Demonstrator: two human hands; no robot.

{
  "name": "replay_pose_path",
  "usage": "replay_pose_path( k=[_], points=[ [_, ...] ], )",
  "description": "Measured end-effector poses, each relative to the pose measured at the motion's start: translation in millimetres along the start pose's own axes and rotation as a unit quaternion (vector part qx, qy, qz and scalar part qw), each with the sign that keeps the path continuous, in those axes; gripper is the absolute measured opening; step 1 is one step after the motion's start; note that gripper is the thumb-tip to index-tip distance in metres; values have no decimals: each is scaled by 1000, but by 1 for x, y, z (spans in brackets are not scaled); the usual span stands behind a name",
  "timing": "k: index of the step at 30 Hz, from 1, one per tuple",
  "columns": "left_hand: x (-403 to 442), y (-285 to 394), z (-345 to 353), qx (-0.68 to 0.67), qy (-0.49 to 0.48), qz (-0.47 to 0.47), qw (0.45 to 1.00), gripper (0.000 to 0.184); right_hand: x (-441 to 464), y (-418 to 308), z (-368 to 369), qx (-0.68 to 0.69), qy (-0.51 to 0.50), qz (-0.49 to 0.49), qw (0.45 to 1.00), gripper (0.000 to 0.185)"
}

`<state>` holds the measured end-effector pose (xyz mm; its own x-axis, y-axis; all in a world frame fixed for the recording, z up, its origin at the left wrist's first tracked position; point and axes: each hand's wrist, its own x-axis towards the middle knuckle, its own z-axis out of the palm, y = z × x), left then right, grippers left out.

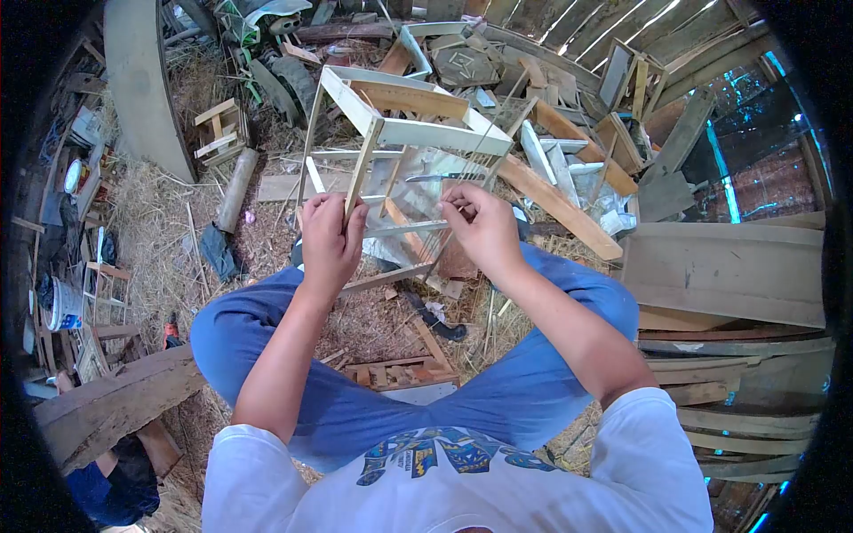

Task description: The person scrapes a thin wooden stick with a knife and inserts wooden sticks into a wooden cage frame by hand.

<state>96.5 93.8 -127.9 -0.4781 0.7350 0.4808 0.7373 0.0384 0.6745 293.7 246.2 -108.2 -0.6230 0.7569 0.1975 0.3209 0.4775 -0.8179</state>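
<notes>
A wooden frame with pale slats and upright posts stands between my knees, tilted. My left hand is closed around its near left post. Several thin sticks run down the right side of the frame like bars. My right hand is beside them, thumb and fingers pinched together; whatever is in the pinch is too small to make out. Behind the bars lies a knife with a dark handle.
Scrap boards lie all round, among them a long plank on the right and a wide panel. A small wooden box, a log and a white bucket are on the left. Straw covers the ground. Another person's dark clothing shows lower left.
</notes>
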Motion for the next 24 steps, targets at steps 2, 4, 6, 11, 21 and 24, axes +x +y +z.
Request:
replay_pose_path(
  k=[2, 4, 6, 11, 21, 24],
  points=[
    [0, 0, 0, -2, -1, 3, 1000, 10, 0, 2, 1, -3, 6, 3, 1000, 9],
    [0, -1, 1, 4, 3, 8, 1000, 10, 0, 1, 0, -5, 12, 6, 1000, 10],
    [1, 1, 0, 5, 5, 13, 1000, 10, 1, 0, -3, -44, -16, 57, 997, 14],
    [0, 4, 1, 16, 17, 32, 999, 11, 0, 2, 0, -43, 11, 73, 996, 20],
    [-9, 2, 3, 32, -7, 79, 996, 9, -11, 21, 13, 15, 16, 179, 984, 26],
    [-8, 0, 3, 24, -19, 77, 997, 8, -10, 13, 7, 76, -10, 231, 970, 28]
  ],
)
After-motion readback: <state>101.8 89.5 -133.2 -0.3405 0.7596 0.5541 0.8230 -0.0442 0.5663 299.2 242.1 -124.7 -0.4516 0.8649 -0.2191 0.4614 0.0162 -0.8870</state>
